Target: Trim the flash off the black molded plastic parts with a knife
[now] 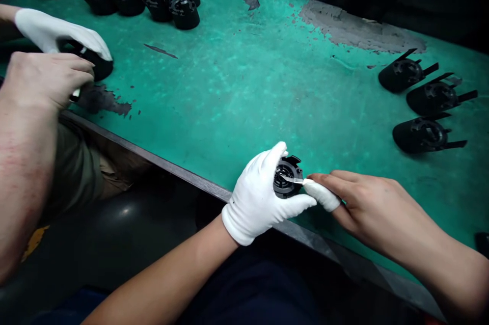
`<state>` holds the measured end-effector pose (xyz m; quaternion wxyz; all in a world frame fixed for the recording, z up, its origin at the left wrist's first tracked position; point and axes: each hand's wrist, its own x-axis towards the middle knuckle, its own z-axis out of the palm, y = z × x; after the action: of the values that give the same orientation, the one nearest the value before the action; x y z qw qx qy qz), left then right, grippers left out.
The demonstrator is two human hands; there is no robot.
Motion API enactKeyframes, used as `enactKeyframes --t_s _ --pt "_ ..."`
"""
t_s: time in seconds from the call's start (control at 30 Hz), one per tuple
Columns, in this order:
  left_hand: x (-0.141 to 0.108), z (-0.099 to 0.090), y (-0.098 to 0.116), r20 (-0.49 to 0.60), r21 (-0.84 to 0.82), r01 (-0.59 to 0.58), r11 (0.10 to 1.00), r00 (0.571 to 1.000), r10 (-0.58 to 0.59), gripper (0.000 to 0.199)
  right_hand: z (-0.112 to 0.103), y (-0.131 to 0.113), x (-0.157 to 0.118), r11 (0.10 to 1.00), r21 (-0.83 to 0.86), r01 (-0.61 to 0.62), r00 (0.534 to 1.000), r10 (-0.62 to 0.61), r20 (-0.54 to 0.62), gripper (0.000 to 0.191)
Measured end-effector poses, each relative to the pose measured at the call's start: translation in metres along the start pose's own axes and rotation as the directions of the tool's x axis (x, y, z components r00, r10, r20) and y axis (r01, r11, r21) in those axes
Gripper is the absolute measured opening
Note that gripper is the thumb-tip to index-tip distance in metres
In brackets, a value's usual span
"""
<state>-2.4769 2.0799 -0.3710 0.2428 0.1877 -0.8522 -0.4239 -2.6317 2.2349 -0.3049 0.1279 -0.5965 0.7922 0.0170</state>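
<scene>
One black round part in L hand, just over the near edge of green tabletop, face turned up twd camera. Looks dark all over, w/ concentric rings & slots in the face, a few small raised bits nr the rim, and a curved tab standing up on the far side. Too small & dark to make out finer detail at ctr.

Gripped in white glove: fingers close together & bent round the far L side, thumb reaching out along the near side, apart from fingers. In R hand, mostly bare, thumb in white cover: small pointed blade, silver, pinched btwn covered thumb & bent index finger, tip over the ringed face. Can't tell if touching. Other R fingers mostly hidden, so can't tell how they sit.

At far R of tabletop, 3 black pronged cups, tilted-looking, grouped w/ long flat prongs sticking out. At upper L, dense cluster of black cups. Nearer on L, co-worker's gloved hand & co-worker's bare hand at another black cup. Worn dark patches in the green paint, incl. a long one nr far edge.
</scene>
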Motion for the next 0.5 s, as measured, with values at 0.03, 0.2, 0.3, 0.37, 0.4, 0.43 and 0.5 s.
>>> enactKeyframes --t_s 0.03,0.2,0.3,0.37,0.4,0.43,0.5 --pt "0.0 0.0 0.0 0.005 0.001 -0.001 1.0 1.0 0.001 0.099 -0.001 0.0 0.002 0.999 -0.039 -0.018 1.0 0.017 -0.006 0.031" --pt "0.0 -0.001 -0.001 0.015 0.002 -0.008 1.0 1.0 0.008 0.1 0.004 0.001 0.003 0.999 0.021 -0.033 0.999 0.033 -0.025 0.032" --pt "0.0 -0.002 -0.002 0.022 -0.001 -0.022 1.0 1.0 0.022 0.102 0.01 -0.003 -0.007 0.96 0.272 -0.064 0.998 0.06 0.024 0.023" --pt "0.0 -0.001 -0.002 0.023 0.001 -0.023 1.0 0.999 0.023 0.102 0.014 -0.008 -0.013 0.919 0.386 -0.081 0.997 0.069 0.047 0.019" --pt "0.0 -0.001 -0.002 0.022 0.002 -0.02 1.0 1.0 0.02 0.102 0.016 -0.011 -0.016 0.907 0.415 -0.074 0.997 0.064 0.04 0.019" --pt "-0.001 -0.001 -0.002 0.02 0.004 -0.017 1.0 1.0 0.017 0.101 0.018 -0.014 -0.017 0.901 0.429 -0.064 0.998 0.06 0.024 0.02" --pt "0.0 0.0 -0.002 0.018 0.003 -0.01 1.0 1.0 0.01 0.1 0.022 -0.019 -0.018 0.901 0.43 -0.048 0.998 0.057 -0.009 0.023"
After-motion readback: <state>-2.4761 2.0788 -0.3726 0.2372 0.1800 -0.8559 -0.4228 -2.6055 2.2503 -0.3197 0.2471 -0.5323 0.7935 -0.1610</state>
